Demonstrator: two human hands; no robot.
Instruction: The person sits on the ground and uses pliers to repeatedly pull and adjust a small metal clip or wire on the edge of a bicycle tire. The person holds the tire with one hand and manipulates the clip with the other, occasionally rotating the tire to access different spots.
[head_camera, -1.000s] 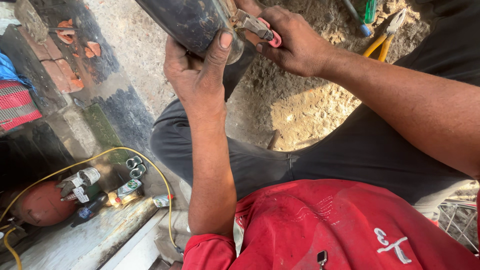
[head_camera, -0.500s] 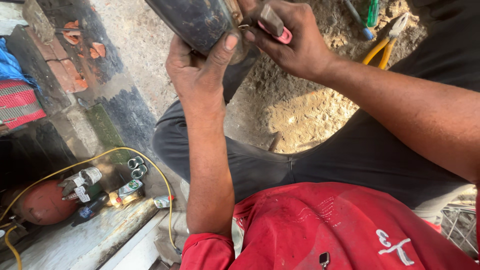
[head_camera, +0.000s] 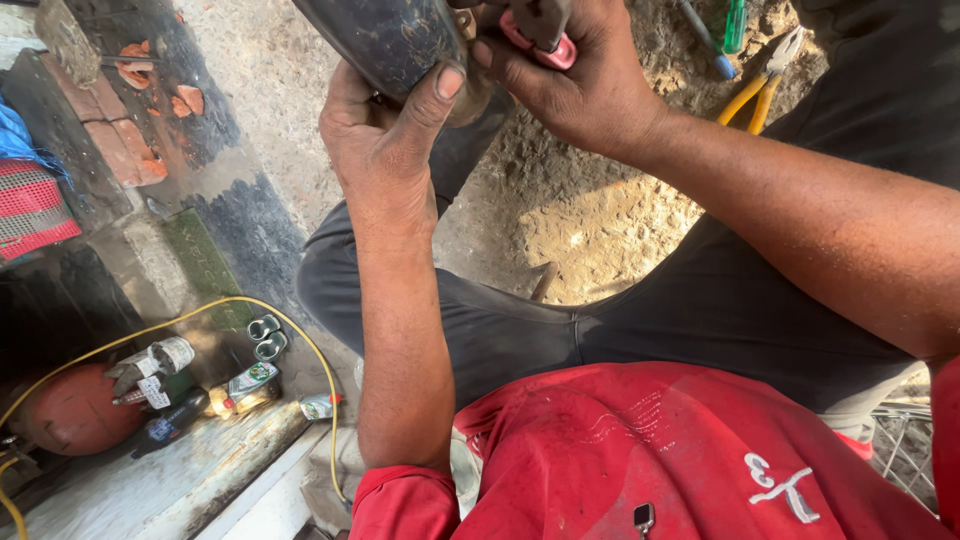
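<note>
My left hand (head_camera: 385, 140) grips a dark metal cylinder (head_camera: 385, 40) near the top edge of the view, thumb pressed across its side. My right hand (head_camera: 570, 80) is closed on a small tool with a pink-red handle (head_camera: 540, 50), held against the cylinder's end. What the tool's tip touches is hidden by my fingers. Below, I see my red shirt (head_camera: 650, 460) and dark trousers (head_camera: 700, 300).
Yellow-handled pliers (head_camera: 755, 95) and a green-handled screwdriver (head_camera: 733, 25) lie on the sandy ground at top right. At lower left sit a red gas cylinder (head_camera: 70, 410), a yellow hose (head_camera: 200, 315), small bottles (head_camera: 250, 380) and two metal rings (head_camera: 265, 335). Bricks (head_camera: 120, 150) line the left.
Both hands and the cylinder have shifted slightly up and right in view. The pink-handled tool has moved closer in against the cylinder's end.
</note>
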